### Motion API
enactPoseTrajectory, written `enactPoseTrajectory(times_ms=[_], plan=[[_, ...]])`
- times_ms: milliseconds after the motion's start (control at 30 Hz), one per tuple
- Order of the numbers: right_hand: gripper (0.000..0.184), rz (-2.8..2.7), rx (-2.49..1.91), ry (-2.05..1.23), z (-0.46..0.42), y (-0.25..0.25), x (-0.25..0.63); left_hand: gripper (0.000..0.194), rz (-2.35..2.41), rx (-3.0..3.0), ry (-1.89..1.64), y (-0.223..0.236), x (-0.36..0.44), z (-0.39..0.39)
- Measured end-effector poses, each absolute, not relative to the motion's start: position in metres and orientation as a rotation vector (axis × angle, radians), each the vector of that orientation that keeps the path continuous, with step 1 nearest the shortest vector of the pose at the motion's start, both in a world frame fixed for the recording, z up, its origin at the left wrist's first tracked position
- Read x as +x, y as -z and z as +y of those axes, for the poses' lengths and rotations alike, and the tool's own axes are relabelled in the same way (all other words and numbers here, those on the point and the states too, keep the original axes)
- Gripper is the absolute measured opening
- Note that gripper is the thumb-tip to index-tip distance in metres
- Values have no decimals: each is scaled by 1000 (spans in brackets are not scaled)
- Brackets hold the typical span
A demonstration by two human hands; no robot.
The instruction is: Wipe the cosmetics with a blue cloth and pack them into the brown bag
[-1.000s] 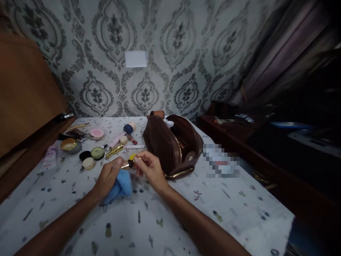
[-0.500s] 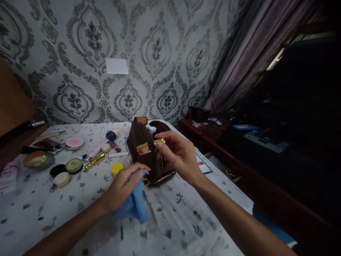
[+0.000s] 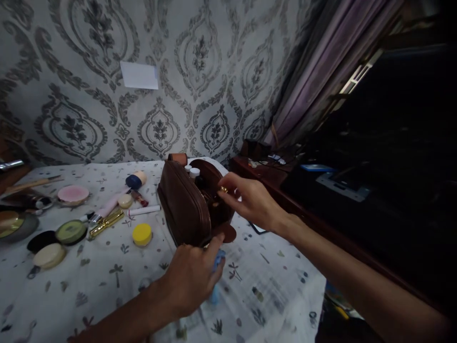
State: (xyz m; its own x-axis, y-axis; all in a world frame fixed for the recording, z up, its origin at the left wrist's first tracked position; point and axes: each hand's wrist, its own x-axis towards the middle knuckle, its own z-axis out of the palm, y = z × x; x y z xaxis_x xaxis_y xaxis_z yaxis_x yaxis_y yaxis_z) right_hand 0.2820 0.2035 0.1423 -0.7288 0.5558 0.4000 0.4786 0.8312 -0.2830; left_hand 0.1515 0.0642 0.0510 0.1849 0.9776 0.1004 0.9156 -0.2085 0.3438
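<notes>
A brown leather toiletry bag stands open on the patterned tablecloth. My right hand reaches into its opening, fingers pinched on a gold-capped tube that is mostly sunk inside the bag. Two white caps show in the bag's far end. My left hand is at the bag's near corner, fingers curled round a blue cloth and touching the bag's edge.
Cosmetics lie to the left: a yellow lid, a gold tube, a pink compact, round jars and a white stick. A dark wooden ledge with clutter runs along the right. The table edge drops off at lower right.
My right hand carried the gold-capped tube from above the bag down into its opening. My left hand moved forward with the blue cloth to the bag's near corner. The view swung right.
</notes>
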Motion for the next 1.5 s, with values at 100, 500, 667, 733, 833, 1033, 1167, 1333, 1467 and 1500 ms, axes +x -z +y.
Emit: enactPoseTrajectory(times_ms=[100,500,667,733,833,1033,1167,1333,1467,1500], plan=[[7,-2851,-714,68,206,-141,277,49,1819,2332,-433,-43,151,63],[11,-3097,-799,516,204,-139,257,47,1798,2465,-525,-33,148,66],[12,-3117,-809,472,207,-140,255,49,1789,2474,-466,-36,147,66],[13,-3116,-837,451,208,-140,256,50,1788,2464,-431,-37,148,65],[13,-3110,-844,469,209,-141,256,49,1780,2467,-432,-37,148,65],[5,-3110,-915,385,211,-145,259,51,1768,2492,-518,-30,146,66],[7,-3102,-957,402,207,-144,257,51,1761,2505,-494,-29,145,66],[14,-3111,-1026,462,202,-142,252,53,1757,2456,-403,-33,146,67],[16,-3119,-1008,534,202,-141,252,56,1758,2448,-318,-33,146,67],[16,-3119,-995,549,202,-142,253,57,1770,2458,-314,-33,146,67]])
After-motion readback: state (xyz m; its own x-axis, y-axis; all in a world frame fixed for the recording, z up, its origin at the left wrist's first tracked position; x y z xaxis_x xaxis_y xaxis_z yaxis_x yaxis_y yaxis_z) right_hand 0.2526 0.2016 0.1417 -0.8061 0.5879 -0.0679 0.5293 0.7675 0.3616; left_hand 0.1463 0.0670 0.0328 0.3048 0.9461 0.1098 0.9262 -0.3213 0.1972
